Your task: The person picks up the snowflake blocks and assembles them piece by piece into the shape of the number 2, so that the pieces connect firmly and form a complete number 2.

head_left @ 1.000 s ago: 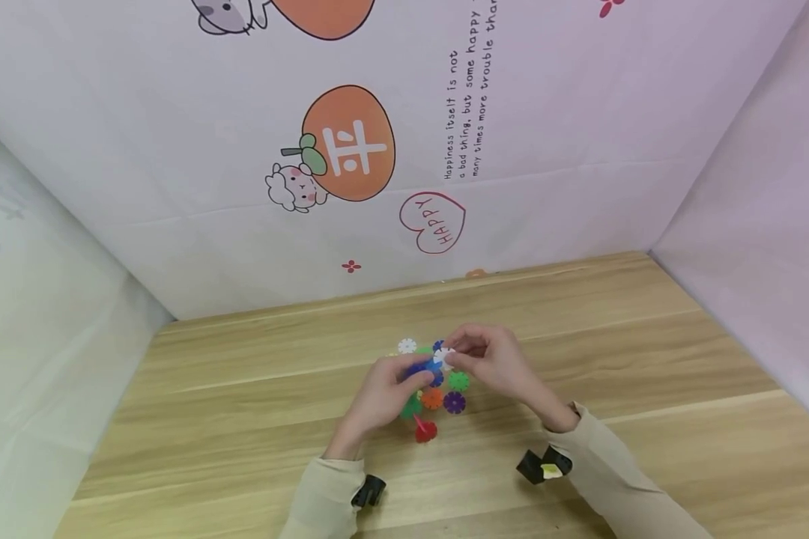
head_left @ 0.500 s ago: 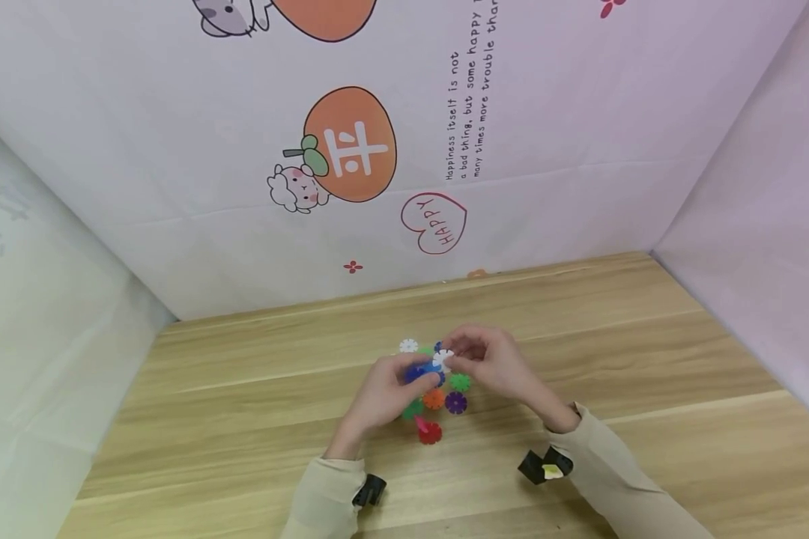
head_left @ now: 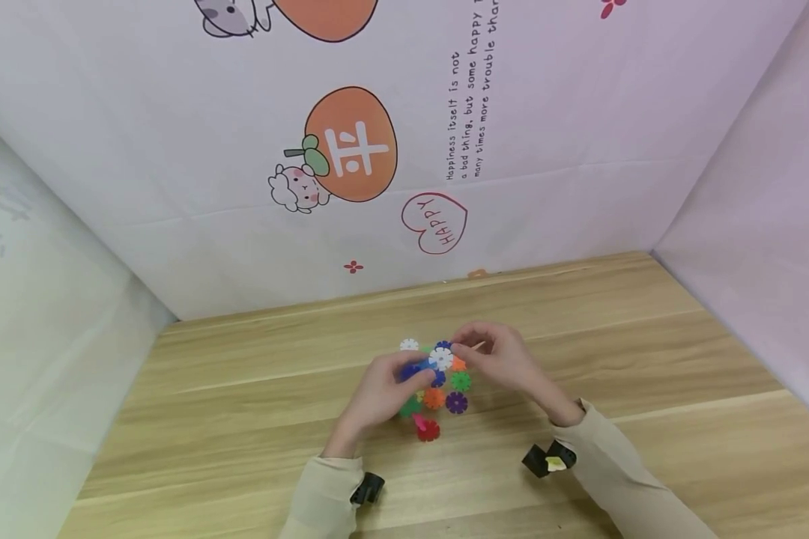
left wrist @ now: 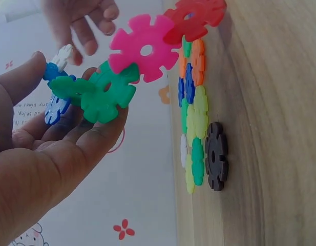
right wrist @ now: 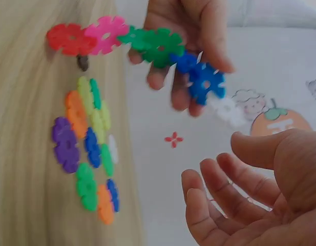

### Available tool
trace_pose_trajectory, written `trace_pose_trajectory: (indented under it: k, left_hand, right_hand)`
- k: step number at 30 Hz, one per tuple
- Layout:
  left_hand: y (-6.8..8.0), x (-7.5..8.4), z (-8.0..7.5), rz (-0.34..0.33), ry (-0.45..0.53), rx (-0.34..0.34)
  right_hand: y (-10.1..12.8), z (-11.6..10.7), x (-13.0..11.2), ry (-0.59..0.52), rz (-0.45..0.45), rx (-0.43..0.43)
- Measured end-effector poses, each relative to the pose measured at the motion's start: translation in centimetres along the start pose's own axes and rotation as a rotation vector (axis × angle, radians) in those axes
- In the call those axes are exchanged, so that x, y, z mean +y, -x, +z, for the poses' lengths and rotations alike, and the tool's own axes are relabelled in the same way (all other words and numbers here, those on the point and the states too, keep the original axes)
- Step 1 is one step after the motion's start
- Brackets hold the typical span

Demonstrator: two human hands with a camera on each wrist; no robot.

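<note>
Left hand (head_left: 377, 393) pinches a chain of interlocked plastic snowflake discs (right wrist: 142, 43), thumb and fingers curled round the green and blue links near its upper end. Chain order from the table up: red disc (right wrist: 69, 38), pink disc (left wrist: 145, 48), two green discs, two blue discs, white disc (right wrist: 227, 110) at the tip. The red end touches the wooden table (head_left: 647, 352); the rest slants up off the surface, held in the air.

Right hand (head_left: 495, 359) is just beside the white tip. Right wrist view shows its fingers loosely curled, palm empty, a small gap to the white disc. Not gripping anything.

Loose pile of flat plastic snowflake discs (right wrist: 88, 148) lies on the table under and between the hands: purple, orange, green, blue, yellow-green, white. One dark disc (left wrist: 216, 156) sits at the pile edge in the left wrist view. A separate white disc (head_left: 408, 345) lies just behind the pile, toward the wall.

Both forearms in beige sleeves (head_left: 610, 468), a black wrist mount on each. Pale printed wall covering (head_left: 350, 142) behind the table.
</note>
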State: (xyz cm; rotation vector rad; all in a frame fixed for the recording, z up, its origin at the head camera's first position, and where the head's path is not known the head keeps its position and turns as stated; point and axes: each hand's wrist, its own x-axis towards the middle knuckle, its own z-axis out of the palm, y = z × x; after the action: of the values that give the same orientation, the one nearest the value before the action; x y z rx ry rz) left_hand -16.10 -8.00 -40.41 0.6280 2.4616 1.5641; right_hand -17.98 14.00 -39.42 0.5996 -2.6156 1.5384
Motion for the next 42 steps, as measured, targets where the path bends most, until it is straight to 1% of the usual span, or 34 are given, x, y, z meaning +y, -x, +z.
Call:
trace_pose_trajectory:
  k: [4,7,11,13,19,21,26,37,42]
  left_hand:
    - [0.1,0.1,-0.1,-0.017,-0.012,0.004]
    - [0.1,0.1,-0.1,-0.03,-0.015,0.003]
    - [0.0,-0.1,-0.1,-0.029,-0.024,-0.003]
    - [0.0,-0.2,-0.1,-0.025,-0.031,-0.006]
    - [-0.1,-0.3,-0.1,-0.027,-0.028,-0.021]
    - [0.0,-0.3,-0.1,-0.03,-0.02,-0.028]
    - [0.0,-0.1,-0.1,-0.037,-0.012,-0.042]
    - [0.1,-0.2,-0.1,-0.022,-0.007,-0.051]
    - [0.2,-0.3,-0.2,-0.023,0.003,-0.055]
  right_hand:
    - [-0.2,0.0,1.1,0.023,0.036,-0.026]
    - [-0.3,0.0,1.9,0.044,0.075,-0.063]
    - [-0.5,0.2,2.6,0.121,0.15,-0.135]
    - [-0.8,0.5,3.0,0.165,0.198,-0.156]
    - [-1.4,1.4,4.0,0.275,0.285,-0.161]
    - [-1.6,1.6,4.2,0.3,0.296,-0.162]
    - [-1.8,1.8,4.4,0.31,0.318,-0.162]
    - [-1.9,2.0,4.1,0.31,0.315,-0.155]
    - [-1.8,2.0,4.0,0.286,0.326,-0.143]
